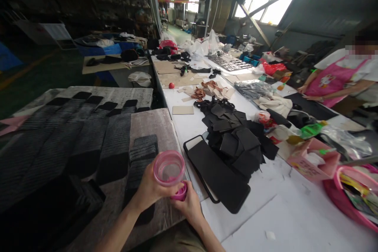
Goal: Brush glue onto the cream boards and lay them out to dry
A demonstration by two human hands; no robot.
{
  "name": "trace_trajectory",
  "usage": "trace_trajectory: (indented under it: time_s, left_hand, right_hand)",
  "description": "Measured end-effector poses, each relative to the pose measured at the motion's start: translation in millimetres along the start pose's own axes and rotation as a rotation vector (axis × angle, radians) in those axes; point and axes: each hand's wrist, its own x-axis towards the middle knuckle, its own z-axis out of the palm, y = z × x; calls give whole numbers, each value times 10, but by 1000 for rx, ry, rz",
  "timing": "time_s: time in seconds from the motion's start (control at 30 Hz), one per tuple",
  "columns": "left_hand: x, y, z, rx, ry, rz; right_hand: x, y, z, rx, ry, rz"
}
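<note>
A see-through pink cup (169, 169) is in my left hand (149, 189), whose fingers wrap round its side. Its round mouth faces up toward me, and I cannot make out any contents. My right hand (190, 204) grips a small, bright pink lid (181, 192) just below and to the right of the cup. Both hands are over the edge of a worn grey board (156, 122). Under and left of them lie overlapping rows of black rounded pieces (88, 141). To the right, a long black panel (218, 177) rests partly over a black-edged frame (191, 141).
A heap of black cut pieces (233, 134) covers part of the white table (251, 220). Farther right stand a pink box (314, 165) and a pink basin (333, 189). Across the table, a person in a pink apron (329, 78) has both hands on black material (310, 104).
</note>
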Motion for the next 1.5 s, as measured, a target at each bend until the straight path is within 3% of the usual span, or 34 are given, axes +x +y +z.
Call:
trace_trajectory:
  time_s: [0.1,0.23,0.33,0.43,0.9,1.17,1.5]
  left_hand:
    - [194,-438,78,-27,127,-79]
    - [388,-1026,147,-140,199,-129]
    - [488,-1314,203,-212,217,-160]
    - [551,-1473,263,-300,237,-201]
    - [652,-1624,321,-287,337,-211]
    - [585,-1649,345,-149,300,-148]
    - [565,-1646,327,-141,293,-160]
  right_hand:
    - [27,22,0,10,-35,65]
    - [47,-9,-12,13,-53,88]
    - [50,-29,-7,14,-61,79]
    - [48,-28,13,13,-40,43]
    - [39,-22,103,88,-2,-39]
    - [36,88,147,91,-18,-120]
    - [36,4,137,50,-15,-79]
